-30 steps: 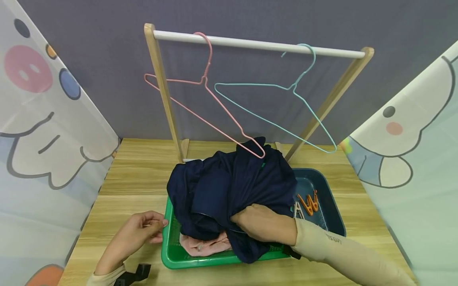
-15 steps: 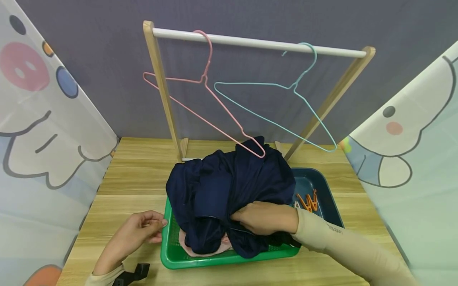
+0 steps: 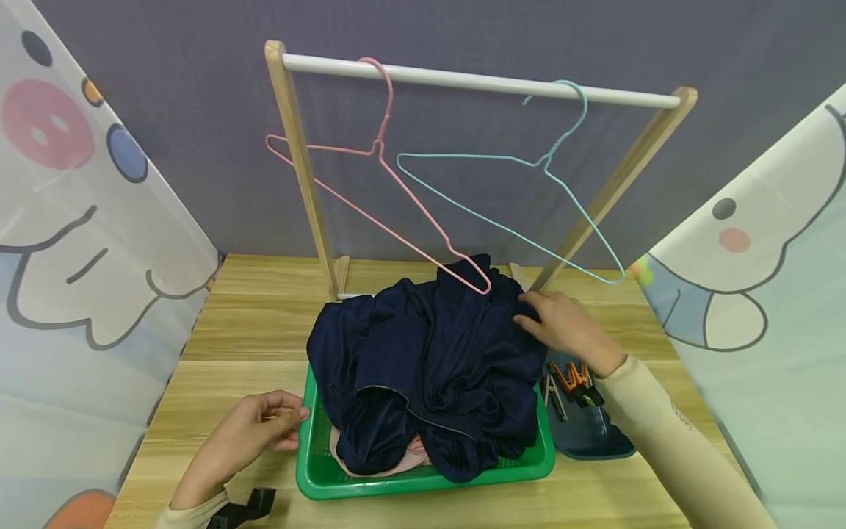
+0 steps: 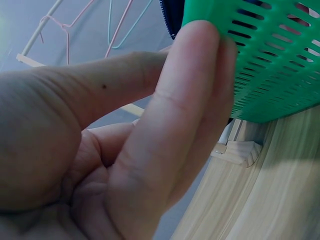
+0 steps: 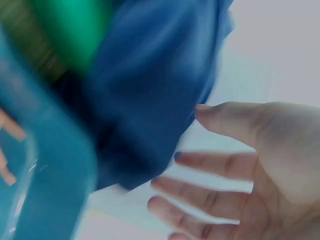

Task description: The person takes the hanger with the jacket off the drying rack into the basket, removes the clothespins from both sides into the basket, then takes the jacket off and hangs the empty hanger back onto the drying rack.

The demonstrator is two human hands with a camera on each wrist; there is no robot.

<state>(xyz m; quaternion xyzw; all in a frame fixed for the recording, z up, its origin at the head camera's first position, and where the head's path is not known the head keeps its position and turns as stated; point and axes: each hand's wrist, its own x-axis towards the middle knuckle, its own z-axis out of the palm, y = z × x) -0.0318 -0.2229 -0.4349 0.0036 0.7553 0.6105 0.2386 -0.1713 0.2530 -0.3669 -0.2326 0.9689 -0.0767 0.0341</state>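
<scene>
A navy garment with a zipper (image 3: 463, 345) lies heaped in a green plastic basket (image 3: 423, 483), its zipper edge facing the front. My left hand (image 3: 247, 437) holds the left rim of the basket between thumb and fingertips; the left wrist view shows these fingers (image 4: 192, 75) against the green wall. My right hand (image 3: 562, 323) is at the garment's upper right, fingers extended. In the right wrist view its fingers (image 5: 205, 160) are spread beside the blurred navy cloth, holding nothing. Pink cloth (image 3: 416, 455) shows under the garment.
A pink hanger (image 3: 380, 147) and a mint hanger (image 3: 545, 158) hang from the white rod (image 3: 463, 79) of a wooden rack. A dark blue tray (image 3: 588, 437) with orange clips (image 3: 573, 378) and a pale clip (image 3: 551, 393) stands right of the basket, partly behind my right arm.
My right hand has let go of the garment's front near the zipper and moved to the upper right side of the heap. The garment's front lies flatter. My left hand stays put.
</scene>
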